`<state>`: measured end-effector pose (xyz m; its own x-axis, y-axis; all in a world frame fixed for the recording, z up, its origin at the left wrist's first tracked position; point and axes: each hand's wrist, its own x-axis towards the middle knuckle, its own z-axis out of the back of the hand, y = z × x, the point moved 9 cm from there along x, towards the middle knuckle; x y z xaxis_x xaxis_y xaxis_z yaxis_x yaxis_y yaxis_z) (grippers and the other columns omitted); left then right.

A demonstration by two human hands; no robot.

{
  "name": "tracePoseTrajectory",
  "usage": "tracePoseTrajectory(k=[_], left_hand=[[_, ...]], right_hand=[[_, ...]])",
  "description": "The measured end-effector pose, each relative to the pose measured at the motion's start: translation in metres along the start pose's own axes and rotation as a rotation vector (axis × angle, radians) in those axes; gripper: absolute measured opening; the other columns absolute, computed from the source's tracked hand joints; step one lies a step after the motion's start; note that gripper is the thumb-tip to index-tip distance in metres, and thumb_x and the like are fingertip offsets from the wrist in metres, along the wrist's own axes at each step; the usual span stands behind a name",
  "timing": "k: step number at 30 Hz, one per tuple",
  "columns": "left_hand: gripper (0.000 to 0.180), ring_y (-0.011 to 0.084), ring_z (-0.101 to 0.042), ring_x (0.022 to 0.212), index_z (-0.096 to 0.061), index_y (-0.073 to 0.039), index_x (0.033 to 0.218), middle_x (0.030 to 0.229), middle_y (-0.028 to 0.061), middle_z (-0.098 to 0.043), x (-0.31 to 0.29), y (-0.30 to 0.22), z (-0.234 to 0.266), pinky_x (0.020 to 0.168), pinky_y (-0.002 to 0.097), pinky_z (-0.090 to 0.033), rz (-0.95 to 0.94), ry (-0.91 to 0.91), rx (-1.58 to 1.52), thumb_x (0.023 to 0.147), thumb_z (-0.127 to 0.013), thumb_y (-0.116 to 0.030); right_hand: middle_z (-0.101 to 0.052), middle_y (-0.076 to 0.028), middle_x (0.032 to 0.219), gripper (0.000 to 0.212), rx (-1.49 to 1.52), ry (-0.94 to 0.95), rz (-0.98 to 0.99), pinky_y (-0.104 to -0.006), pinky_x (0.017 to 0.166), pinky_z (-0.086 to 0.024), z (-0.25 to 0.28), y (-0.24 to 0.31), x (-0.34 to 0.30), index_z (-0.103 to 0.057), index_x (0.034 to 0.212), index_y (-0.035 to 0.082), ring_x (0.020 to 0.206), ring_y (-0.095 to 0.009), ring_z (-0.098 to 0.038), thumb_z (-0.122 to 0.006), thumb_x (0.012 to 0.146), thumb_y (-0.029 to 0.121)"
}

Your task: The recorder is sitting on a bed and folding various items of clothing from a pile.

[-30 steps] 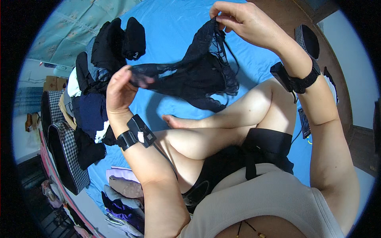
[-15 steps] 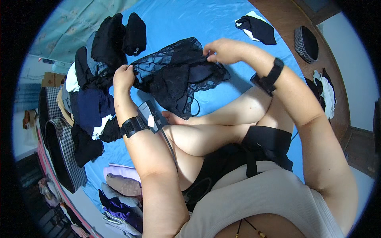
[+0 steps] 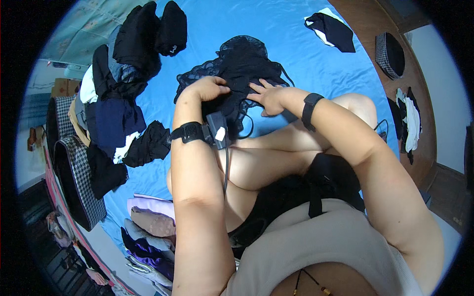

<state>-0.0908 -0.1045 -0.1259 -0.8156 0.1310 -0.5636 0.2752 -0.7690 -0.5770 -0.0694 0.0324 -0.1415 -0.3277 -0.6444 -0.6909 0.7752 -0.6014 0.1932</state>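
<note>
A black lace garment with thin straps (image 3: 242, 61) lies in front of me on the blue sheet, its scalloped edge toward the far left. My left hand (image 3: 206, 89) rests on its near left part, fingers bent a little and tips on the cloth. On the near right part lies my right hand (image 3: 269, 97), fingers spread flat against the fabric. One strap loops down toward my crossed legs, close to the black device strapped on my left wrist (image 3: 216, 129).
Piles of dark folded clothes (image 3: 118, 118) line the left, beside houndstooth fabric boxes (image 3: 84, 182). Lighter folded clothes (image 3: 150, 222) lie near left. A black-and-white folded piece (image 3: 332, 30) is at the far right; beyond the bed are another houndstooth box (image 3: 390, 55) and more clothes (image 3: 409, 121).
Both hands moved inward, from gripping the garment's two sides to resting on top of it. The garment, spread wide before, is now gathered more compactly. The view shifted slightly.
</note>
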Motion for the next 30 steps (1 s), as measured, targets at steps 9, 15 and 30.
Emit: tracePoseTrajectory(k=[9,15,30], left_hand=[[0.055,0.0269,-0.057,0.09,-0.05,0.001,0.113,0.1,0.016,-0.059,-0.018,0.058,0.053,0.081,0.0348,-0.043,0.262,-0.475,0.147,0.067,-0.069,-0.023],[0.042,0.027,-0.059,0.084,-0.058,0.0,0.102,0.092,0.0151,-0.061,-0.009,0.06,0.033,0.075,0.0363,-0.045,0.325,-0.151,0.047,0.067,-0.068,-0.02],[0.029,0.0124,-0.057,0.067,-0.054,-0.002,0.103,0.081,0.0054,-0.06,-0.028,-0.007,0.047,0.062,0.0219,-0.045,-0.027,-0.169,-0.758,0.076,-0.057,-0.012]], right_hand=[[-0.055,-0.013,0.108,0.047,0.312,-0.231,-0.022,-0.0438,0.081,-0.04,0.029,0.011,-0.008,-0.059,0.099,0.01,0.101,-0.032,-0.05,-0.051,0.075,0.05],[-0.055,-0.022,0.103,0.067,0.329,-0.084,-0.006,-0.0402,0.081,-0.041,-0.01,0.043,-0.012,-0.044,0.107,-0.003,0.099,-0.034,-0.051,-0.059,0.069,0.05],[-0.057,-0.017,0.09,0.03,0.457,-0.821,0.127,-0.0412,0.074,-0.044,0.051,0.026,-0.03,-0.056,0.09,0.003,0.087,-0.033,-0.054,-0.06,0.073,0.027]])
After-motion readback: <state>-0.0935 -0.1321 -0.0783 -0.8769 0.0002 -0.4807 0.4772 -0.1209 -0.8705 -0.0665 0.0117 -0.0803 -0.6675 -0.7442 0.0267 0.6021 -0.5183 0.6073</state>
